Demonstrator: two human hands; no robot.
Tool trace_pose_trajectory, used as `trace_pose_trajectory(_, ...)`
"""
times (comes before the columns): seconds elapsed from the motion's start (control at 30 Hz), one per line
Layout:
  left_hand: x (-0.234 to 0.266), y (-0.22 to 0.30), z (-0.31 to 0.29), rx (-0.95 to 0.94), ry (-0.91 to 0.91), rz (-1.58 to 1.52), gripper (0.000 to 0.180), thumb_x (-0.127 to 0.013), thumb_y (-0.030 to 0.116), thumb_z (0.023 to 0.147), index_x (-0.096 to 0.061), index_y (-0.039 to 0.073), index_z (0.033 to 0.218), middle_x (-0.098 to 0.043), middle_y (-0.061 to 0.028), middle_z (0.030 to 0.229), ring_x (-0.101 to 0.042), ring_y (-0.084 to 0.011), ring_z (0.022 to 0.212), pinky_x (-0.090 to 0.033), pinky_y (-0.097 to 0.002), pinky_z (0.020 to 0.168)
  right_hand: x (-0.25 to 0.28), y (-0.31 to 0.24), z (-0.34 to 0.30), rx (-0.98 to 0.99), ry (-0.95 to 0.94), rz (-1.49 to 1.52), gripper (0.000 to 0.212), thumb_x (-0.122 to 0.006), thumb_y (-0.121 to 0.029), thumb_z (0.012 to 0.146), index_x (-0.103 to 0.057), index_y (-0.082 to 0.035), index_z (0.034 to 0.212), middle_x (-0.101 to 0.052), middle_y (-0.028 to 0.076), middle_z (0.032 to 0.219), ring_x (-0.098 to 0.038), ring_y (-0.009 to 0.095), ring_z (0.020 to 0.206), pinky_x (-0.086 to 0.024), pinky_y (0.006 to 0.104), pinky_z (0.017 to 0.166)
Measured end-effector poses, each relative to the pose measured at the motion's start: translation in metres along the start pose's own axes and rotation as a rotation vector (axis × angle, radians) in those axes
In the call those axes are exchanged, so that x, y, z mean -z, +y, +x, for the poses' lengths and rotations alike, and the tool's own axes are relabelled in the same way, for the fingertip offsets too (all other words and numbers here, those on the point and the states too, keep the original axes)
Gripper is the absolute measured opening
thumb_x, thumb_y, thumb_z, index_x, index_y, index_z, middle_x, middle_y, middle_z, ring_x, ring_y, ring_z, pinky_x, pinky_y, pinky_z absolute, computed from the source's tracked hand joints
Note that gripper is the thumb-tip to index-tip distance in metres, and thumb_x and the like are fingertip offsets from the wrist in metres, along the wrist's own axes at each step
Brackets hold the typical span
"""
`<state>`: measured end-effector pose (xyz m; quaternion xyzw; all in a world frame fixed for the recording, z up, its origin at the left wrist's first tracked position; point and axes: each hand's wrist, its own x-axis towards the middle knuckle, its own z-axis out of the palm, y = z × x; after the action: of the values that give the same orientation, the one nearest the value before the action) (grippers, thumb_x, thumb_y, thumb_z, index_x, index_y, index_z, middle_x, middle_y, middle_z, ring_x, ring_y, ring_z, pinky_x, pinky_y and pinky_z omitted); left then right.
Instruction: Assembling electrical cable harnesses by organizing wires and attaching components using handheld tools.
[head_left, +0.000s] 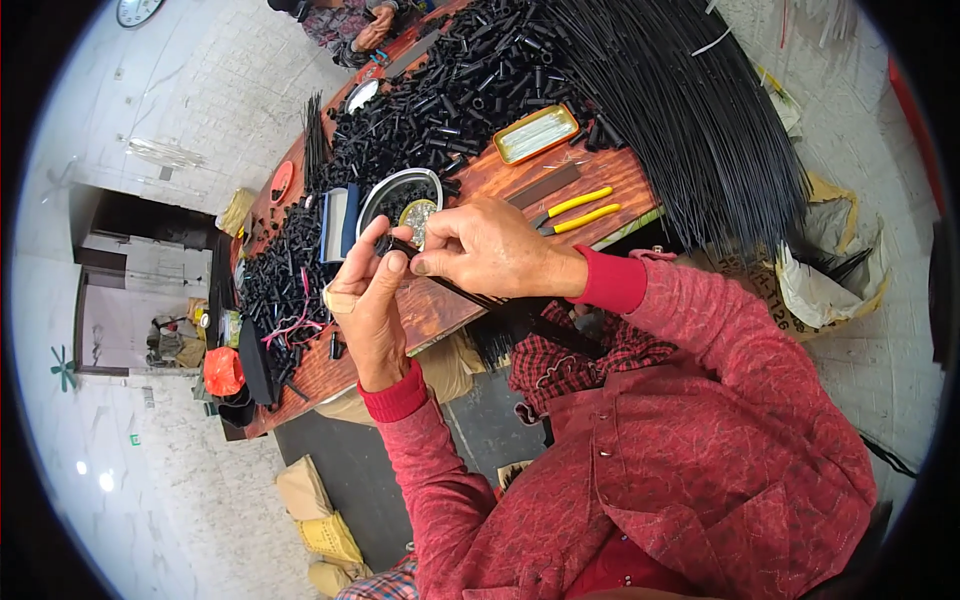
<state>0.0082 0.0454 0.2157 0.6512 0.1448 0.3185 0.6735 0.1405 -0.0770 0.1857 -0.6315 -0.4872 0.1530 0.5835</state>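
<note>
A reddish wooden table [505,175] carries heaps of short black tubes [455,95], a metal bowl [398,192], a yellow tin tray [536,133], yellow-handled pliers [575,212] and long black rods [690,110].

Left hand [368,305] raised, fingers pinched; right hand [487,247] just right of it, fingertips meeting, both forearms bent inward.

Black tubes [470,90], yellow-handled pliers [578,210]

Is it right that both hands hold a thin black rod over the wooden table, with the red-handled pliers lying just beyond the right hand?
Not quite: the pliers have yellow handles, not red. The head view shows this. The rest stands: the left hand and right hand both hold the thin black rod over the wooden table, pliers just beyond the right hand.
</note>
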Motion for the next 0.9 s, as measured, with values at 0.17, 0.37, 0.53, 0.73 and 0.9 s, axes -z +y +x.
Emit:
trace_pose_trajectory(0.17,-0.001,0.002,-0.002,-0.042,-0.003,0.066,0.041,-0.067,-0.006,0.085,-0.06,-0.007,0.126,-0.07,-0.0133,0.103,-0.065,-0.0123,0.087,-0.052,-0.0248,0.08,0.003,0.0,0.003,0.013,-0.029,-0.062,0.028,-0.075,-0.028,0.082,-0.065,-0.004,0.073,-0.064,0.012,0.064,-0.064,0.025,0.058,-0.044,0.0392,0.053)
trace_pose_trajectory(0.37,-0.016,0.014,-0.011,-0.086,-0.007,0.144,0.039,-0.062,-0.007,0.088,-0.06,-0.007,0.126,-0.07,-0.0115,0.103,-0.064,-0.0113,0.089,-0.051,-0.0233,0.08,0.013,-0.016,-0.002,0.042,-0.085,-0.113,0.029,-0.073,-0.03,0.081,-0.066,-0.005,0.069,-0.062,0.014,0.06,-0.062,0.029,0.055,-0.043,0.0424,0.054)
trace_pose_trajectory(0.53,-0.019,0.014,-0.008,-0.097,-0.037,0.153,0.037,-0.059,-0.006,0.089,-0.06,-0.006,0.127,-0.069,-0.0093,0.101,-0.062,-0.01,0.086,-0.05,-0.0224,0.08,0.012,-0.011,-0.009,0.138,0.028,-0.201,0.041,-0.075,-0.033,0.081,-0.056,-0.004,0.06,-0.054,0.014,0.053,-0.057,0.032,0.051,-0.04,0.0436,0.05)
trace_pose_trajectory(0.73,-0.024,0.017,-0.015,-0.143,-0.084,0.141,0.038,-0.054,-0.005,0.087,-0.06,-0.007,0.124,-0.068,-0.0101,0.099,-0.062,-0.0134,0.09,-0.049,-0.0257,0.084,0.018,0.007,-0.018,0.086,-0.095,-0.015,0.046,-0.071,-0.045,0.084,-0.06,-0.004,0.066,-0.059,0.013,0.058,-0.061,0.03,0.054,-0.043,0.0428,0.052)
trace_pose_trajectory(0.9,-0.005,0.002,-0.007,-0.138,-0.094,0.048,0.037,-0.058,0.0,0.088,-0.059,-0.008,0.125,-0.068,-0.012,0.1,-0.064,-0.0166,0.091,-0.05,-0.0289,0.086,0.005,0.033,-0.031,0.067,-0.122,0.049,0.043,-0.069,-0.041,0.087,-0.061,-0.002,0.071,-0.059,0.015,0.06,-0.06,0.03,0.055,-0.042,0.043,0.052)
